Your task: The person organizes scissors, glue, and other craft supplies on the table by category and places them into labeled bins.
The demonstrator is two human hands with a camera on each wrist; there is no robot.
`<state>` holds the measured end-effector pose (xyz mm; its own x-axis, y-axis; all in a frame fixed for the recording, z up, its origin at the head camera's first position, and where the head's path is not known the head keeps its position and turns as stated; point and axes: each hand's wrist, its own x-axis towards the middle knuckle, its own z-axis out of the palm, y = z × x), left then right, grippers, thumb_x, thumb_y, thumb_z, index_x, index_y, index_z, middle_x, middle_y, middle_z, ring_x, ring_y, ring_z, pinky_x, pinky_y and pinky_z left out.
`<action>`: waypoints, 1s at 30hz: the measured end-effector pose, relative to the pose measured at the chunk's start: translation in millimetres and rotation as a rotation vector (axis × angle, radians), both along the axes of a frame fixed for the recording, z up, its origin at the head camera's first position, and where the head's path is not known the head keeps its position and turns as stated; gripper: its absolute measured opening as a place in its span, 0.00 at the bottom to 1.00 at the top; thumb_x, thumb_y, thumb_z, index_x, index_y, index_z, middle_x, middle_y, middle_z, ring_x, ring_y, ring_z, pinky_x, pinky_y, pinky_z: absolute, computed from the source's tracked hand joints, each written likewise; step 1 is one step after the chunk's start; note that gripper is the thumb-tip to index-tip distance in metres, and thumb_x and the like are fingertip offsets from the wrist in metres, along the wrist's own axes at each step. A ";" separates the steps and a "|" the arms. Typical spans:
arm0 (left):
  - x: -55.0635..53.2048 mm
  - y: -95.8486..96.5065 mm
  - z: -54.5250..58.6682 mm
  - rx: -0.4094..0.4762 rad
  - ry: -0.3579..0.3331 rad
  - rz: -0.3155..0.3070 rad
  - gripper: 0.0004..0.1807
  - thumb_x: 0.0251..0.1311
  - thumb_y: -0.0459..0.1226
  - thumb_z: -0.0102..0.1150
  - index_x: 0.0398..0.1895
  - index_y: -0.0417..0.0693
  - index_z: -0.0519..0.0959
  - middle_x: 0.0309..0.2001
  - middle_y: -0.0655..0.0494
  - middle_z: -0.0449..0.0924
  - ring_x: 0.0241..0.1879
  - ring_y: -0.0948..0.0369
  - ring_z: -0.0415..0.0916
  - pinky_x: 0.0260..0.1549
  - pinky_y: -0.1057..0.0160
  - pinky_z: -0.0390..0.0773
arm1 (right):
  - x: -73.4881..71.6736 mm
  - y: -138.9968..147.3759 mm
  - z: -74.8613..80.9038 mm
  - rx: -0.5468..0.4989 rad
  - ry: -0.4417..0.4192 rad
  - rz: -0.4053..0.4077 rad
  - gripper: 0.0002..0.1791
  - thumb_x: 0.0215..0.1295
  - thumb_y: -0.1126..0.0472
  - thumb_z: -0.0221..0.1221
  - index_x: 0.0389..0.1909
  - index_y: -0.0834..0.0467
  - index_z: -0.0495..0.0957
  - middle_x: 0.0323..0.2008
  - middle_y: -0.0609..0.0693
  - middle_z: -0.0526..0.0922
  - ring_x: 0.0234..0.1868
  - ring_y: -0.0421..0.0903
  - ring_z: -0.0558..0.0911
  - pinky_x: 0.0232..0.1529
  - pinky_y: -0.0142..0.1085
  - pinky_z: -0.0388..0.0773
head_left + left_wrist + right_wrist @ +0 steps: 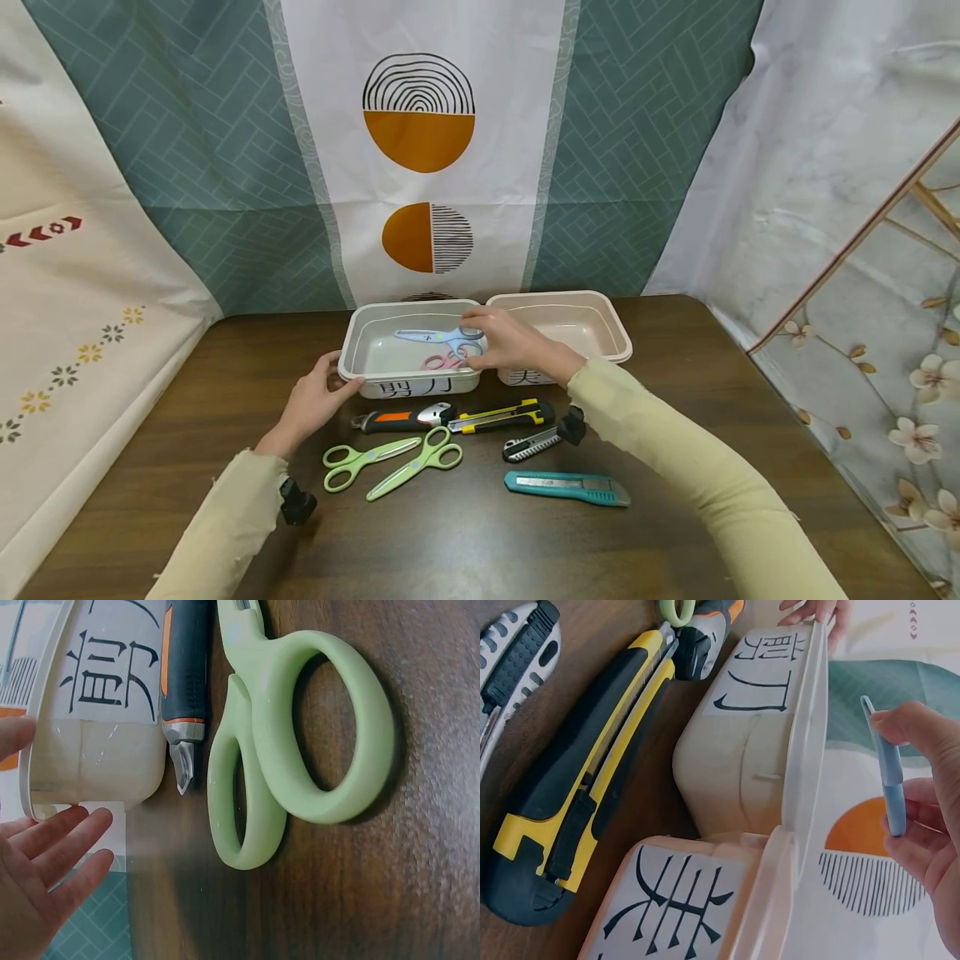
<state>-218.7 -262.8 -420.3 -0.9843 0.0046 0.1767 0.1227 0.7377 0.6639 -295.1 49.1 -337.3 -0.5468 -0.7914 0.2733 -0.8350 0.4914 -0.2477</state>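
My right hand (504, 337) pinches a pair of light blue scissors (442, 336) by the handles, over the right part of the white bin (367, 310). In the right wrist view the blue scissors (892, 780) appear edge-on between thumb and fingers, above the bin's rim. Pink scissors (435, 362) lie inside this bin, partly covered by the blue pair and the hand. My left hand (311, 404) holds the bin's left end, thumb at the front corner and fingers along the side. The left wrist view shows the fingers of the left hand (45, 855) beside the bin's end wall.
Right of the white bin stands a pinkish bin (618, 333). In front lie an orange-black knife (401, 419), a yellow-black cutter (510, 415), a grey cutter (528, 446), a teal cutter (566, 486) and two green scissors (363, 458). A patterned curtain (420, 192) hangs behind.
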 end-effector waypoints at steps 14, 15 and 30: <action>2.2 1.5 1.8 -0.002 0.005 -0.001 0.36 0.58 0.48 0.56 0.62 0.35 0.58 0.50 0.37 0.74 0.42 0.48 0.76 0.36 0.53 0.74 | -14.8 -7.6 -9.8 0.038 -0.016 -0.031 0.29 0.46 0.55 0.66 0.48 0.67 0.76 0.52 0.62 0.75 0.46 0.50 0.78 0.47 0.37 0.73; 2.5 1.7 1.9 -0.001 0.002 0.001 0.36 0.58 0.48 0.56 0.62 0.36 0.58 0.50 0.37 0.74 0.43 0.49 0.76 0.37 0.53 0.74 | -15.1 -8.3 -10.2 0.038 -0.017 -0.032 0.29 0.46 0.55 0.66 0.49 0.67 0.76 0.52 0.62 0.75 0.45 0.50 0.78 0.47 0.37 0.73; 2.9 1.9 1.1 0.005 -0.003 0.009 0.36 0.58 0.48 0.56 0.62 0.37 0.58 0.50 0.38 0.74 0.44 0.49 0.76 0.39 0.51 0.73 | -17.1 -18.1 -22.3 0.067 0.017 -0.001 0.28 0.44 0.55 0.68 0.46 0.66 0.78 0.46 0.58 0.79 0.46 0.50 0.77 0.48 0.37 0.72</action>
